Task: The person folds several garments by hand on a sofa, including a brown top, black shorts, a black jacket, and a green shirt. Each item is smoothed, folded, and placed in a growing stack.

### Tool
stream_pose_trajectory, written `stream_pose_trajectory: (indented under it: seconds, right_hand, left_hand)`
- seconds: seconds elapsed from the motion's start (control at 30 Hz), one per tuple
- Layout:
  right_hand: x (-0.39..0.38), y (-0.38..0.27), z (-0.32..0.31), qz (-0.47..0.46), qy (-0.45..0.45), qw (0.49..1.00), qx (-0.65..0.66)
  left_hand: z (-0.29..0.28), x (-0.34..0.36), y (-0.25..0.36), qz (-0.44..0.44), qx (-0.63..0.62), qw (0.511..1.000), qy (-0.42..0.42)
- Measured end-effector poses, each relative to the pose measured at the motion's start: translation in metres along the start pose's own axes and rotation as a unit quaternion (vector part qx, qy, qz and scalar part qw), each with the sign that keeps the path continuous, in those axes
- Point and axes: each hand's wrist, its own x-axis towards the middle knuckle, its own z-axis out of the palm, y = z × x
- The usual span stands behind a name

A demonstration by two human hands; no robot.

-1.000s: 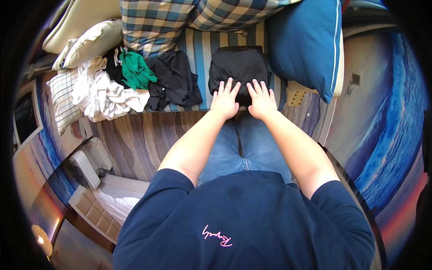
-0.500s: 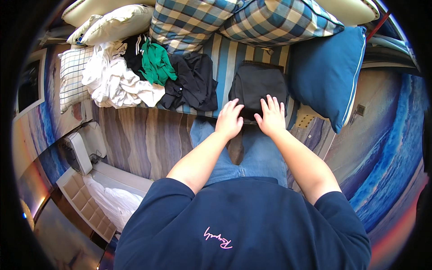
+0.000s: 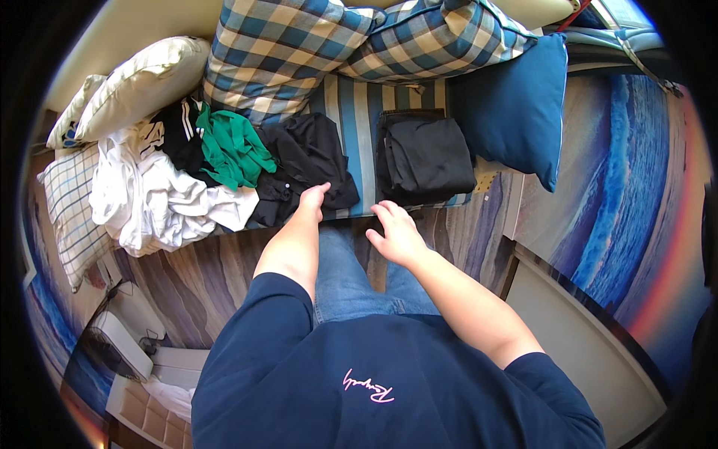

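Note:
My left hand [image 3: 313, 200] is at the front edge of a crumpled black garment [image 3: 310, 153], seen edge-on. One digit points outward and the others are partly hidden; nothing shows in its grasp. Over the seat's front edge my right hand [image 3: 398, 233] hovers open, fingers apart and empty. Just beyond it to the right lies a folded stack of black clothing [image 3: 428, 156], flat on the striped seat. Left of the crumpled garment are a bunched green garment [image 3: 233, 148], a black one with white stripes [image 3: 179, 135] and a heap of white clothes [image 3: 153, 194].
Plaid cushions [image 3: 280, 52] lean along the back of the striped bench seat [image 3: 359, 161]. A plain blue cushion [image 3: 512, 108] stands at its right end. Pale pillows [image 3: 142, 86] and a checked cushion [image 3: 71, 209] sit at the left. Patterned flooring [image 3: 202, 273] lies below.
Both hands have left the folded black stack. My left hand has moved left to the crumpled black garment; my right has drawn back and left. The view has shifted too.

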Motion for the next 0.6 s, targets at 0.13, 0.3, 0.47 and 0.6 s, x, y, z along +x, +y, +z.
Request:
stream_pose_trajectory:
  seconds: [0.13, 0.3, 0.47, 0.6]
  right_hand:
    - [0.009, 0.001, 0.003, 0.088, -0.073, 0.991, 0.071]
    - [0.008, -0.007, 0.000, 0.143, -0.100, 0.980, 0.093]
    - [0.009, -0.020, -0.016, 0.163, -0.097, 0.973, 0.133]
    - [0.008, -0.013, -0.011, 0.182, -0.077, 0.972, 0.125]
  left_hand:
    - [0.016, -0.057, 0.011, 0.080, 0.079, 0.994, 0.019]
    - [0.016, -0.094, 0.031, 0.025, 0.030, 0.999, -0.004]
    - [-0.003, 0.005, 0.022, 0.061, 0.092, 0.994, -0.005]
    - [0.011, 0.004, 0.035, 0.074, 0.020, 0.997, 0.017]
